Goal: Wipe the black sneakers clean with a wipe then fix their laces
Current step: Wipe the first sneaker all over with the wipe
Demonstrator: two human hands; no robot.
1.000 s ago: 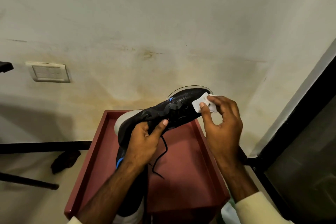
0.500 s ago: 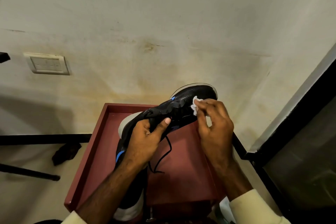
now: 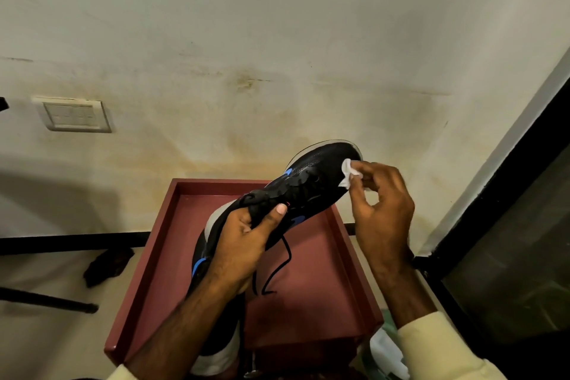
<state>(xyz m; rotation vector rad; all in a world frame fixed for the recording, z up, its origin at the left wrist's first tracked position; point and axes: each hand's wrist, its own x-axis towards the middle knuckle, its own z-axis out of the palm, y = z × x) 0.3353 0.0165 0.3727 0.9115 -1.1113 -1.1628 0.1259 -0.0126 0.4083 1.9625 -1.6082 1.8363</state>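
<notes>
Head view: left hand (image 3: 243, 244) grips black sneaker (image 3: 311, 185) at mid-body above red tray (image 3: 148, 259); right hand (image 3: 382, 210) pinches wipe (image 3: 348, 173) against toe, 1 o'clock. Wiping underway; lace (image 3: 277, 268) dangles loose, unfixed.

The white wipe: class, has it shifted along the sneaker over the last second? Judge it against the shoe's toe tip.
Yes. The wipe slid back from the toe tip of the sneaker toward the laces, then returned toward the toe.
</notes>
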